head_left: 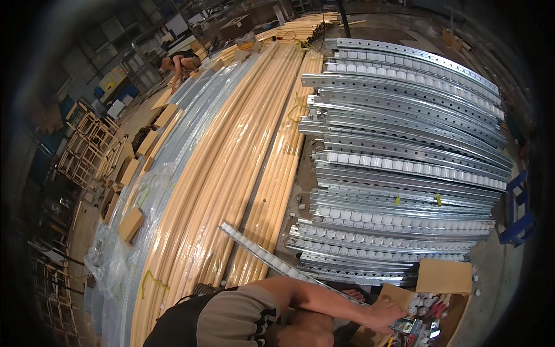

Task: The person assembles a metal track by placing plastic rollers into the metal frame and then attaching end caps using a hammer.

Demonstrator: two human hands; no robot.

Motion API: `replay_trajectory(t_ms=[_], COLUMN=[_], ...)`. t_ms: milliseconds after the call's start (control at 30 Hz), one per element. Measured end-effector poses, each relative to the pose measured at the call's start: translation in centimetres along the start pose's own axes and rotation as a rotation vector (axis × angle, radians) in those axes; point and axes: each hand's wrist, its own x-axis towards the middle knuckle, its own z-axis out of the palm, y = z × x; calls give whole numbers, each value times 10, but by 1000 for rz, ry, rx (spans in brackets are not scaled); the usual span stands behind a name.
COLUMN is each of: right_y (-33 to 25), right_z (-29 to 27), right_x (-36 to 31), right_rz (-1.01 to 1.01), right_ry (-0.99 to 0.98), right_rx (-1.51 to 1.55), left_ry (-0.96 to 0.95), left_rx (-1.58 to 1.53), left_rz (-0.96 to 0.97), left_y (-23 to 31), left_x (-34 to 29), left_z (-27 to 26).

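My left arm reaches across the lower edge toward an open cardboard box [459, 324] at the lower right. At the box my left hand [383, 316] is closed, its fingertips on a shiny metal bracket [401, 325]. White rollers [426, 303], red pieces and more small metal parts lie in the box. Beyond my forearm, a narrow roller track [254, 247] with white wheels slants across the wrapped tubes and runs down behind my arm. A patch of bare skin shows next to its lower end; I cannot tell whether it is fingers or toes. My right hand cannot be made out.
Galvanised rails and roller tracks [399, 139] lie in rows at right. Long plastic-wrapped beige tubes [231, 150] fill the middle. Clear plastic film [115, 260] and small cartons [131, 224] lie at left. A blue frame [517, 208] stands far right. Another person [182, 62] bends over at the far left.
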Motion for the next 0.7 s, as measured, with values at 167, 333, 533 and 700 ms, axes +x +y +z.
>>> replay_trajectory(t_ms=[167, 333, 533, 700], right_y=[-360, -504, -455, -477], right_z=[51, 70, 68, 71], right_x=[55, 69, 57, 54], right_rz=[360, 432, 469, 467], right_ry=[128, 186, 123, 147], right_rx=[303, 492, 483, 398], left_ry=[-49, 65, 140, 31], left_rx=[-35, 9, 8, -28], left_rz=[-69, 31, 72, 40], left_y=[8, 7, 2, 6], left_x=[-6, -6, -24, -10], left_z=[-18, -4, -4, -9])
